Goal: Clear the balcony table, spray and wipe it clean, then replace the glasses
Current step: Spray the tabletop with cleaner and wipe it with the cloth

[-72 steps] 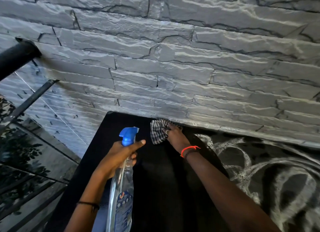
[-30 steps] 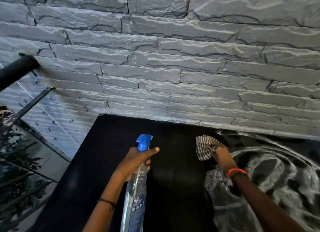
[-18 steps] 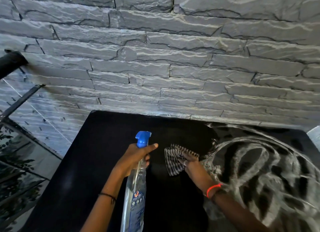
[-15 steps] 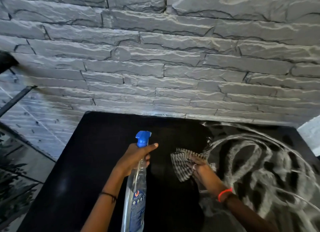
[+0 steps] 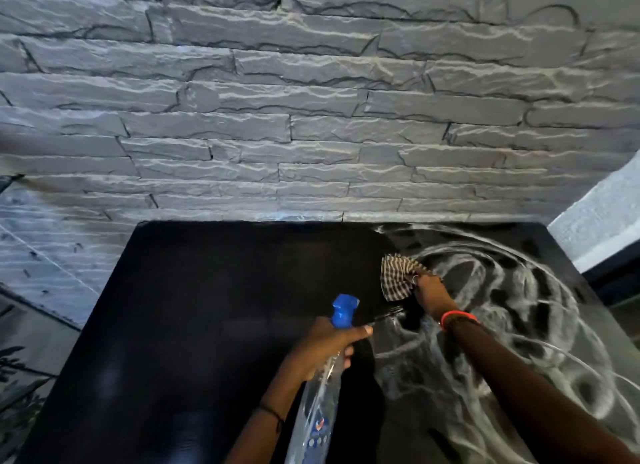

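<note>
The right hand (image 5: 429, 290) presses a bunched checked cloth (image 5: 394, 280) onto the black counter (image 5: 190, 325). Its fingers (image 5: 419, 273) curl over the cloth's right edge, so most of the fabric fans out to their left and toward the stone wall (image 5: 311, 117). The unwiped white streaks (image 5: 512, 290) of cleaner lie to the right of the cloth and back toward the person. That makes this hand the nearer one, and the next stroke likely sweeps rightward. The left hand (image 5: 325, 345) is wrapped around the neck of the spray bottle (image 5: 317, 418), held above the counter's near middle, well apart from the streaks.
</note>
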The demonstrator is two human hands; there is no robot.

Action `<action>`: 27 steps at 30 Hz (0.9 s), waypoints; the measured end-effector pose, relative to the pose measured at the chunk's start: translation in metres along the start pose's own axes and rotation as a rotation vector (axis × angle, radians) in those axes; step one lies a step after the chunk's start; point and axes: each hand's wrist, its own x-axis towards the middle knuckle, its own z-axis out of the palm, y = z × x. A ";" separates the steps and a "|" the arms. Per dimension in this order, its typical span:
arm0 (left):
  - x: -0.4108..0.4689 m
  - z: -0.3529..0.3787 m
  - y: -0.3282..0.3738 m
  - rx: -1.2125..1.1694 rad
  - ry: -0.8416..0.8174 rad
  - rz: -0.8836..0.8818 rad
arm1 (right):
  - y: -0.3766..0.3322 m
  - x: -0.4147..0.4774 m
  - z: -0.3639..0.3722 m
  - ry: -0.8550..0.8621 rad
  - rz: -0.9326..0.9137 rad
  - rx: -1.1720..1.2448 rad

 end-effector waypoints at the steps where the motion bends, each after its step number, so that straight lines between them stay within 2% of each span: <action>1: 0.001 0.004 -0.005 -0.004 -0.012 0.002 | -0.002 0.000 -0.001 -0.013 -0.054 0.002; 3: 0.000 0.012 -0.014 0.010 -0.036 -0.003 | -0.003 0.001 -0.002 -0.038 -0.166 -0.004; 5: -0.001 0.017 -0.019 0.046 -0.071 -0.023 | -0.006 0.004 -0.005 -0.053 -0.200 -0.068; 14: -0.024 0.031 -0.040 0.101 -0.091 -0.080 | -0.005 0.007 0.002 -0.058 -0.149 -0.161; 17: -0.031 0.026 -0.037 0.048 -0.041 -0.045 | -0.015 -0.003 0.018 -0.001 -0.174 -0.112; 19: -0.036 0.019 -0.032 0.029 -0.011 -0.036 | -0.025 -0.020 0.035 -0.050 -0.185 -0.063; 21: -0.039 0.012 -0.029 0.011 0.014 -0.019 | -0.039 -0.052 0.047 -0.161 -0.185 0.089; 23: -0.043 0.004 -0.027 0.006 0.031 0.007 | -0.046 -0.091 0.056 -0.103 -0.271 0.188; 27: -0.048 -0.008 -0.024 0.016 0.009 0.037 | -0.019 -0.155 0.066 -0.041 -0.485 0.083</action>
